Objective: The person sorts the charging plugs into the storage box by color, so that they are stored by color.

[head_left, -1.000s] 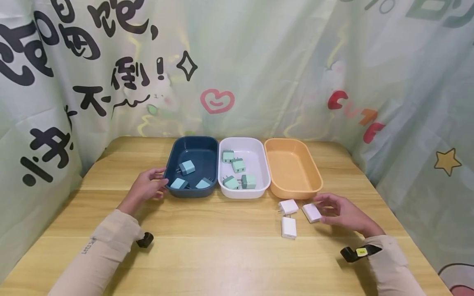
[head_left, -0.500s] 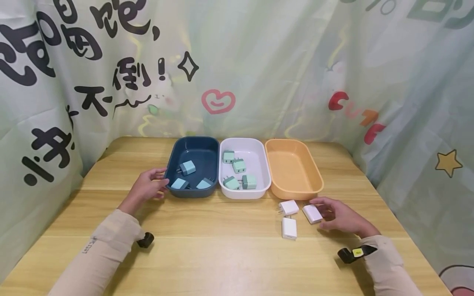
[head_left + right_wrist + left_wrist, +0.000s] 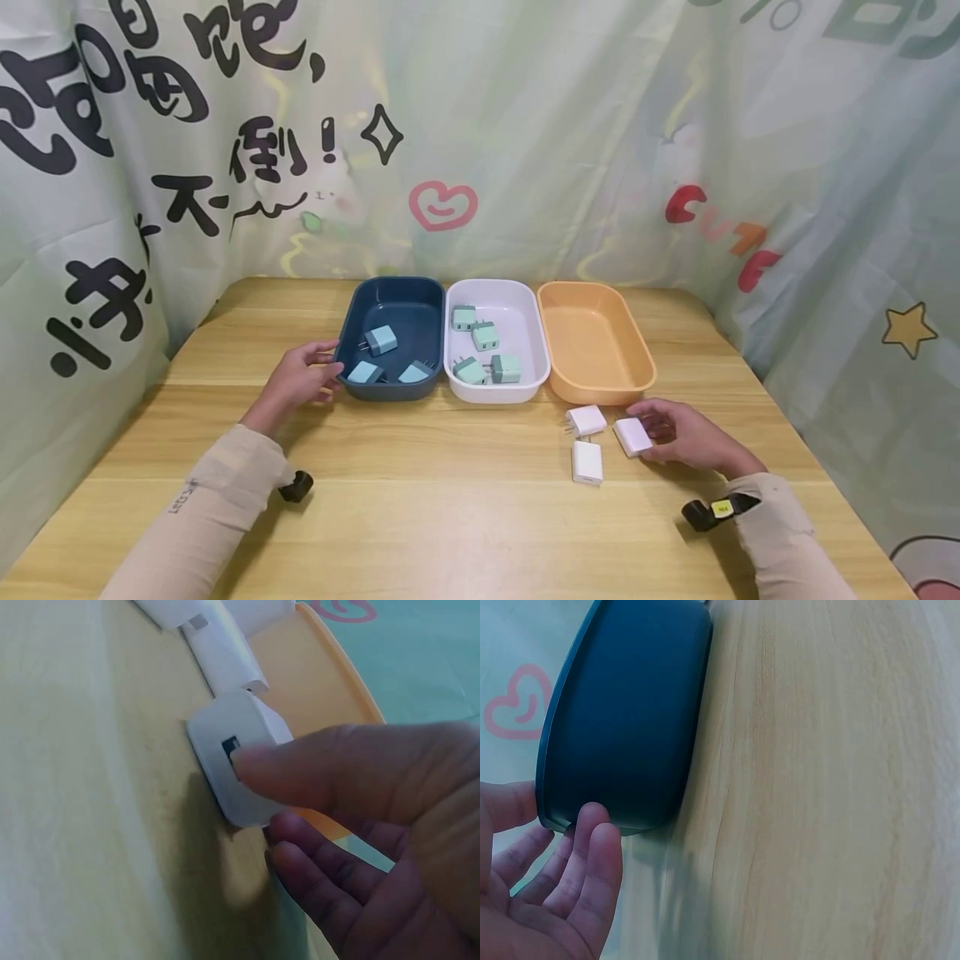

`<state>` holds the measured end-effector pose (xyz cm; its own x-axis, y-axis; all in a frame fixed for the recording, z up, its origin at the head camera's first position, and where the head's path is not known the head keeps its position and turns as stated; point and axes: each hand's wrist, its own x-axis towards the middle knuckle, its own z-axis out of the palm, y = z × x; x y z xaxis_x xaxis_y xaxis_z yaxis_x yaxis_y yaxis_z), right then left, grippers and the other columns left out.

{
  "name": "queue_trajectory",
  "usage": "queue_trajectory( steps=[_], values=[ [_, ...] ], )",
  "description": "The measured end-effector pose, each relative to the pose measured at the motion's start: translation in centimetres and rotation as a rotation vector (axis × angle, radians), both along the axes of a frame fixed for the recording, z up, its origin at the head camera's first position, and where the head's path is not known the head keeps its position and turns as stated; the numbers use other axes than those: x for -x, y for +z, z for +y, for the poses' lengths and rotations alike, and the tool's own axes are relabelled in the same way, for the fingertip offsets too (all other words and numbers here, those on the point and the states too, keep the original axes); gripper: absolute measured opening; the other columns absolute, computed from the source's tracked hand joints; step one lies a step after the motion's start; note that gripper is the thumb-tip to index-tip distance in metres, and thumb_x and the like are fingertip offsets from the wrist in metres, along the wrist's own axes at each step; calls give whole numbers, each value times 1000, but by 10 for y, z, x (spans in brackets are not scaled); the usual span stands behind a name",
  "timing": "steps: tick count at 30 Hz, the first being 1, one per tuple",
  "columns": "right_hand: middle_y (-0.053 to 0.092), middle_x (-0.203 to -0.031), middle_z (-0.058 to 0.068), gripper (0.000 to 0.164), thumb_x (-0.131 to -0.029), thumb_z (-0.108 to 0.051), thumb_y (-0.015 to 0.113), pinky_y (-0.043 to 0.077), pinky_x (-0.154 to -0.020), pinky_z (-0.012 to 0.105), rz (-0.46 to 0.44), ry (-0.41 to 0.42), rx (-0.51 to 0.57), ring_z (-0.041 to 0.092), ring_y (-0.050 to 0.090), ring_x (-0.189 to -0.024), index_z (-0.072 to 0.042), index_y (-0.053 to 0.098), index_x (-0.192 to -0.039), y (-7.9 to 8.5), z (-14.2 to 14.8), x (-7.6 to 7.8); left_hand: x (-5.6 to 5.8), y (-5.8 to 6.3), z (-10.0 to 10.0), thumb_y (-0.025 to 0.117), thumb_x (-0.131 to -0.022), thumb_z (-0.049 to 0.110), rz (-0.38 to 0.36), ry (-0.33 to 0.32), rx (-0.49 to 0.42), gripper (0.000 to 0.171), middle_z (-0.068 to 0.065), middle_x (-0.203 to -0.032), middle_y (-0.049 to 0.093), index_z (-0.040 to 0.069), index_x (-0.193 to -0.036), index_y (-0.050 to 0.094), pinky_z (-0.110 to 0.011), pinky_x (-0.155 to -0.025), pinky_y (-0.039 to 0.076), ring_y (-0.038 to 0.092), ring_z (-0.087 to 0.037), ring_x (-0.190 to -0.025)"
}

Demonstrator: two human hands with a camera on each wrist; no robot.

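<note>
At the left, my left hand (image 3: 300, 379) holds the near left edge of a navy blue tray (image 3: 405, 287), thumb and fingers at its rim. The left wrist view shows curled fingertips (image 3: 604, 847) against the outer wall of the navy tray (image 3: 630, 697). My right hand (image 3: 693, 437) pinches a white charger plug (image 3: 632, 437) just in front of the orange tray (image 3: 596, 333). In the right wrist view, the thumb covers part of the port face of this charger plug (image 3: 217, 735); its far side is hidden. Two other white charger plugs (image 3: 587, 462) lie to its left.
Between the navy and orange trays stands a white tray (image 3: 517, 300) with several green charger plugs (image 3: 506, 368). Blue charger plugs (image 3: 382, 340) lie in the navy tray. The wooden table (image 3: 450, 517) ends at a printed curtain (image 3: 540, 167).
My right thumb came off the white charger plug half a second ago and touches it again now. The right hand has shifted slightly left. My left hand stays at the navy tray.
</note>
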<state>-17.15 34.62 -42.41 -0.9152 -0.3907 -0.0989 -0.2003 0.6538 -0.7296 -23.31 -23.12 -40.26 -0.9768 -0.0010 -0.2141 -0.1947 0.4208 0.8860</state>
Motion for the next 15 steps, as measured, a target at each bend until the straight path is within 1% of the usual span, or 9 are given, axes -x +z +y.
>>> queue_trajectory(
  steps=[7,15],
  values=[
    [62,-111,17,51,-75,-8,82,53,-80,32,-1,5,26,31,59,-99,0,58,-119,0,2,0,0,0,0,57,-99,13,-2,4,1,54,-24,-135,46,9,-149,37,-33,-71,57,64,-30,-90],
    [61,-114,19,52,-76,-10,82,53,-81,33,14,11,49,30,61,-98,2,56,-121,10,-1,-2,0,0,0,57,-99,14,1,0,-3,55,-24,-135,46,8,-149,37,-34,-71,57,65,-28,-89]
  ],
)
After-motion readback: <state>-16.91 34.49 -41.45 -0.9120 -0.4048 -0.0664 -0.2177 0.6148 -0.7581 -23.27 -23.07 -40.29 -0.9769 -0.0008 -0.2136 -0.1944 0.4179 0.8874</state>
